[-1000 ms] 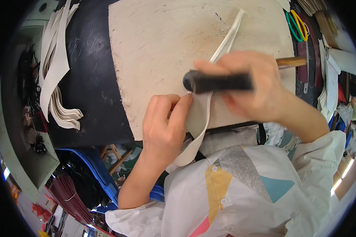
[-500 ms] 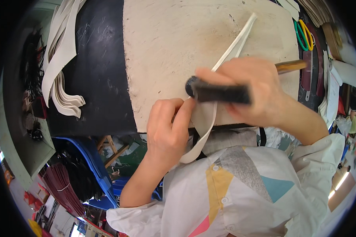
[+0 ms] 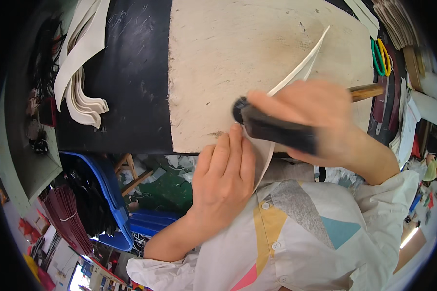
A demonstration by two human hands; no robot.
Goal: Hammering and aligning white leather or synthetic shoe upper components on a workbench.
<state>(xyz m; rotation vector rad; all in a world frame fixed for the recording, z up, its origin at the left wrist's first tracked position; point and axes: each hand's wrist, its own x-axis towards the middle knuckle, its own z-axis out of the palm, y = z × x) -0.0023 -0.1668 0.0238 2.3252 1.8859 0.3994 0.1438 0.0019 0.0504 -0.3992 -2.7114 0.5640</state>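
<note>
A long off-white leather-like strip (image 3: 296, 72), folded lengthwise, slants from the board's upper right to its near edge and hangs over. Flat along the strip near that edge lies my left hand (image 3: 223, 174), fingers stretched out side by side, the index fingertip close below the hammer head; its thumb is hidden. My right hand (image 3: 318, 109), blurred by motion, is closed around a hammer close to its black head (image 3: 281, 128). The hammer's wooden handle (image 3: 366, 92) sticks out to the right of the hand. Whether the head touches the strip I cannot tell.
The worn beige board (image 3: 218, 58) lies on a black tabletop (image 3: 131, 87). Several off-white strips (image 3: 85, 102) are piled at the left. Green-and-yellow-handled scissors (image 3: 383, 56) lie at the right. A blue bin (image 3: 99, 179) with black and maroon bundles stands below left.
My left hand has shifted right and flattened from bent, pinching fingers to outstretched ones. My right hand and the hammer have moved slightly right. The whole view has shifted somewhat.
</note>
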